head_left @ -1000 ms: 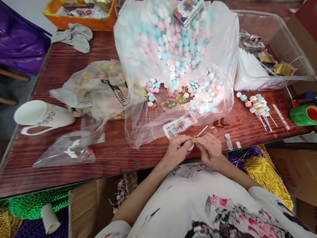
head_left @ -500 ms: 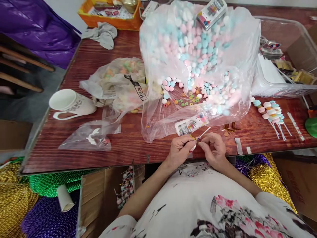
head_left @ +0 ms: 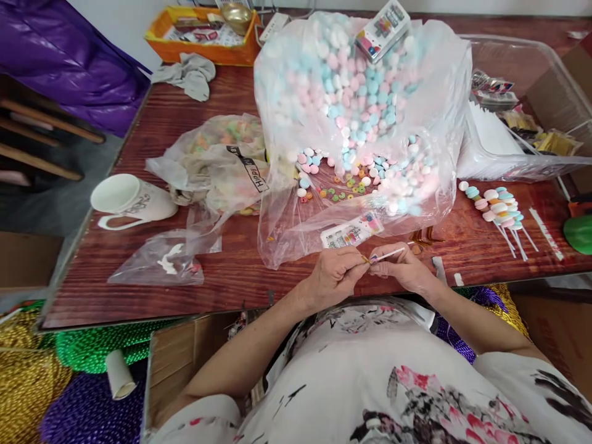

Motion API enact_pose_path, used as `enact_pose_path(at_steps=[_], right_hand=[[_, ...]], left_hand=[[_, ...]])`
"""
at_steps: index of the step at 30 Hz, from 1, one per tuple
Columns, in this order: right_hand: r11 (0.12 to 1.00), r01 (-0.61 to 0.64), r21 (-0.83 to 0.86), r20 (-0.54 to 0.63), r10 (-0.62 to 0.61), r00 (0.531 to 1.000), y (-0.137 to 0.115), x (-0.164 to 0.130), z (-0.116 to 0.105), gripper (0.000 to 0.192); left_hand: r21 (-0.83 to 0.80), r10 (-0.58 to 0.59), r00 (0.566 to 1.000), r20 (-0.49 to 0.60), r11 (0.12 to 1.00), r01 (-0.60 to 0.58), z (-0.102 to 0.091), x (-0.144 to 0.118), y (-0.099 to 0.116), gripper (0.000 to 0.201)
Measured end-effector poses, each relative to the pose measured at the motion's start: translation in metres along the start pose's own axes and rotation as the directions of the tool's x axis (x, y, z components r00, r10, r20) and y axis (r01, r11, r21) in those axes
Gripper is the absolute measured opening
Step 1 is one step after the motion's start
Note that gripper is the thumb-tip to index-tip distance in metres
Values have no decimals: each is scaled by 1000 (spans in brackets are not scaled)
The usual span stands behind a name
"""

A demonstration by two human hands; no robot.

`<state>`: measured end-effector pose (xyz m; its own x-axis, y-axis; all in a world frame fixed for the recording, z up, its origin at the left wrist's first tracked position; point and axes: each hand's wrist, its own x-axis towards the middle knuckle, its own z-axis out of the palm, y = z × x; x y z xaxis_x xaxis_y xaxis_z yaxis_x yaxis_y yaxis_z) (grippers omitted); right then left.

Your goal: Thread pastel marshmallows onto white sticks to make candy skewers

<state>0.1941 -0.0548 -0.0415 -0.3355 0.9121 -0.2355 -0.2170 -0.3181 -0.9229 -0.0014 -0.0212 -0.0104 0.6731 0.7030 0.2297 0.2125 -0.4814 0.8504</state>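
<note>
At the wooden table's (head_left: 231, 283) edge, both hands' fingers pinch a thin white stick (head_left: 387, 253).

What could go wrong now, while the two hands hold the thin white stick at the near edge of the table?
1. The left hand and right hand pinch the thin white stick over the table edge; a dropped piece would probably fall to the floor.
2. The big candy bag lies open, so a bump could scatter loose candies.

green tape roll (head_left: 579, 233) cut by right edge; label print (head_left: 352, 233) too blurry
</note>
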Motion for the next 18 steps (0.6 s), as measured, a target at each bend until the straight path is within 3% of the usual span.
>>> enact_pose_path(at_steps=[3, 5, 7, 8, 9, 11, 13, 15, 18], right_hand=[[999, 2, -50, 20, -1, 1000, -3, 3, 1, 28], [987, 37, -157, 96, -22, 995, -5, 4, 1, 31], [915, 190, -356, 187, -129, 974, -8, 3, -1, 29], [823, 321, -468, 254, -223, 941, -11, 1, -2, 27], [683, 465, -563, 341, -321, 884, -13, -1, -3, 25], [327, 701, -634, 537, -466, 703, -20, -7, -4, 22], [44, 814, -580, 690, -505, 519, -26, -12, -4, 20], [-87, 855, -512, 761, -508, 404, -31, -16, -4, 19], [-131, 906, -403, 817, -497, 292, -35, -17, -2, 19]], left_hand=[[-29, -71, 997, 43, 997, 73, -3, 5, 3, 33], [-120, -148, 983, 110, 980, 161, -5, 7, 4, 33], [-253, -262, 943, 206, 916, 310, -8, 8, 6, 30], [-317, -334, 905, 265, 856, 409, -9, 8, 6, 26], [-369, -405, 851, 334, 775, 514, -11, 8, 6, 22], [-418, -502, 709, 495, 578, 701, -12, 8, 6, 15], [-406, -513, 569, 643, 402, 821, -12, 7, 5, 12], [-373, -476, 478, 738, 301, 877, -10, 7, 4, 11], [-319, -408, 405, 818, 264, 910, -5, 8, 3, 7]])
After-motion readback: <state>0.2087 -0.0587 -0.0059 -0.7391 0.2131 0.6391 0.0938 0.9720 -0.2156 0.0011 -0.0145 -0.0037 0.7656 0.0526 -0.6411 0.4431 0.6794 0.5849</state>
